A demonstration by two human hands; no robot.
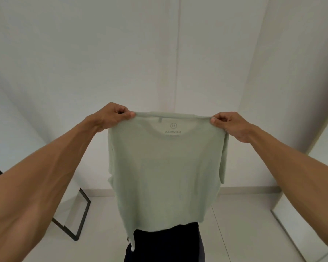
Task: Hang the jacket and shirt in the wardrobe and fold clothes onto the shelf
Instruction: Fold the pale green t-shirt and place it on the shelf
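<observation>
Black metal frame (83,220) stands on the pale tiled floor (244,233) to my left, before a plain white wall (64,53).

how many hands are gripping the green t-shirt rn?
2. The left hand pinches the t-shirt at its top left corner; the right hand pinches the top right corner.

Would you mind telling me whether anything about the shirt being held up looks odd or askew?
Only mildly: the shirt has a neck print that reads mirrored, so it shows through the fabric. The left hand and right hand pinch its shoulders; no damage shows.
</observation>
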